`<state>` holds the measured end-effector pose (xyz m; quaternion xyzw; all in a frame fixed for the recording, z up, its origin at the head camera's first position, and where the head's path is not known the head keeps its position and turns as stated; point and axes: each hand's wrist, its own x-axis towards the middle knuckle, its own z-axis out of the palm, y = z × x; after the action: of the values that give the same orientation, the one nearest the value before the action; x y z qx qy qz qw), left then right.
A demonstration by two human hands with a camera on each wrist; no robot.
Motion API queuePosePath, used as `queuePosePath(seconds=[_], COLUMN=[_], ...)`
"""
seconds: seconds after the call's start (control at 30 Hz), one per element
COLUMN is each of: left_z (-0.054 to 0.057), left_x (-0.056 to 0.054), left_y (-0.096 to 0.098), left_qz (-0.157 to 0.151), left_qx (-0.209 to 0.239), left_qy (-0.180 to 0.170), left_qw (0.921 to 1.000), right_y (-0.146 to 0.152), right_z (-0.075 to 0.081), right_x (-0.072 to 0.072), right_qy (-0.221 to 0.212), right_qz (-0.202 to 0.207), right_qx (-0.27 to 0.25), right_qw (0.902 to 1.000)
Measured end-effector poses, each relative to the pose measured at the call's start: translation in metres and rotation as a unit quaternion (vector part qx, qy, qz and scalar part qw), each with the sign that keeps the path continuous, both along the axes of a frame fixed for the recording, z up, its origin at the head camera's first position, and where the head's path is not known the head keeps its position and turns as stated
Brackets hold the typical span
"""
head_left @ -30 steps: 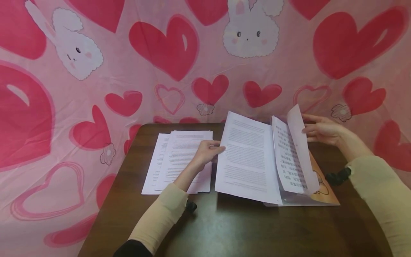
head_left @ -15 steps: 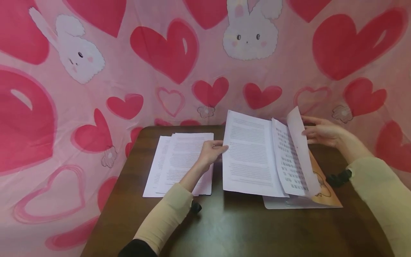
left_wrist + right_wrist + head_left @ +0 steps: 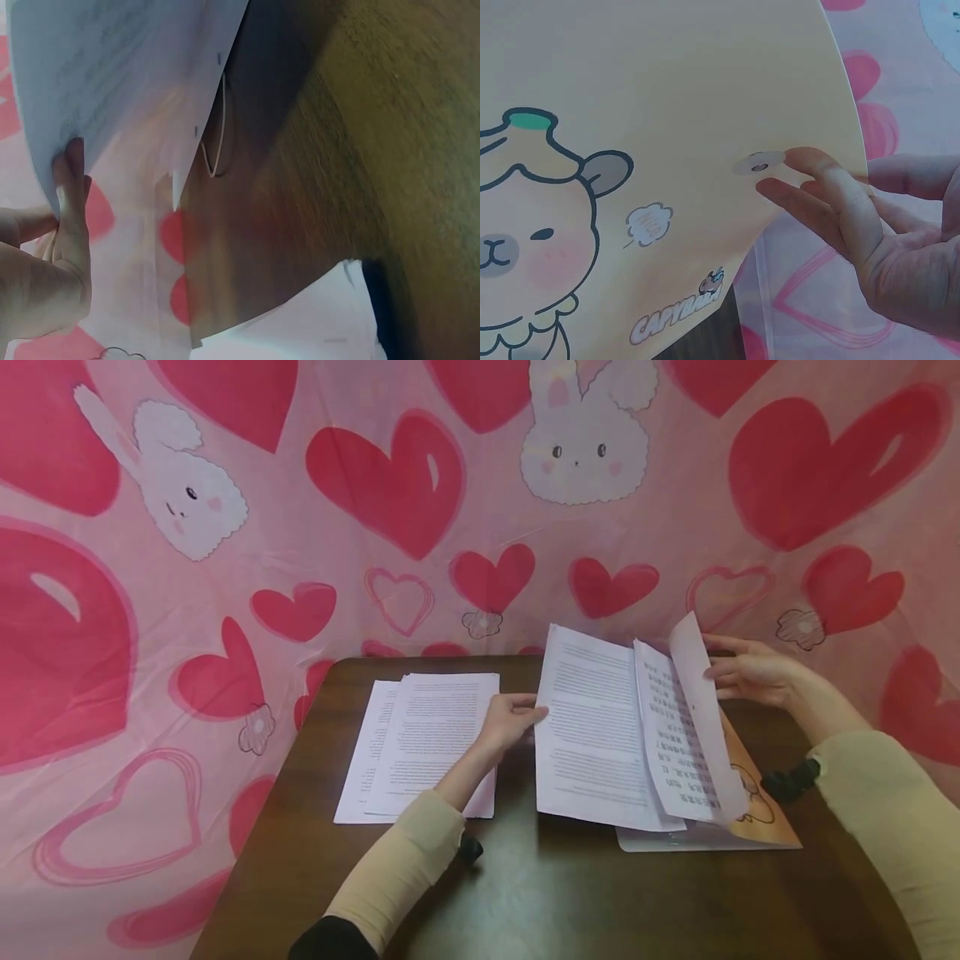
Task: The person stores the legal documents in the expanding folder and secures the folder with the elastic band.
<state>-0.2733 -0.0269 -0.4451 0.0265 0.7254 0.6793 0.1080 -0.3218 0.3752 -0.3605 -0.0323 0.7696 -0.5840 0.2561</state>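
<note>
My left hand (image 3: 512, 725) pinches the left edge of printed sheets (image 3: 588, 735), thumb in front and fingers behind, as the left wrist view shows. These sheets are tilted up, their right side running against a page with large characters (image 3: 671, 735) at the open folder. My right hand (image 3: 753, 670) holds up the folder's cover (image 3: 682, 90) by its edge, the thumb partly hidden behind it. Outside, the tan cover bears a cartoon animal (image 3: 532, 225) and a round button (image 3: 759, 163) near my fingertips. How far the sheets reach into the folder is hidden.
A stack of printed papers (image 3: 431, 743) lies on the left of the brown wooden table (image 3: 525, 893). A thin cord loop (image 3: 217, 142) hangs by the folder. Behind stands a pink cloth (image 3: 495, 510) with hearts and rabbits.
My left hand has moved right with the printed sheets, bringing them closer to the folder and away from the stack. My right hand keeps the cover raised in nearly the same place.
</note>
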Motion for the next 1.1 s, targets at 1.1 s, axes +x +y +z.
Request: queuePosePath(seconds=[1.1], left_z=[-0.005], left_x=[0.004], left_y=[0.031], left_qz=[-0.004], left_qx=[0.026], left_qy=[-0.016], left_qw=[0.9995], right_y=[0.003], right_z=[-0.003], right_x=[0.002], right_qy=[0.017], right_qz=[0.001], right_qx=[0.012], right_qw=[0.9998])
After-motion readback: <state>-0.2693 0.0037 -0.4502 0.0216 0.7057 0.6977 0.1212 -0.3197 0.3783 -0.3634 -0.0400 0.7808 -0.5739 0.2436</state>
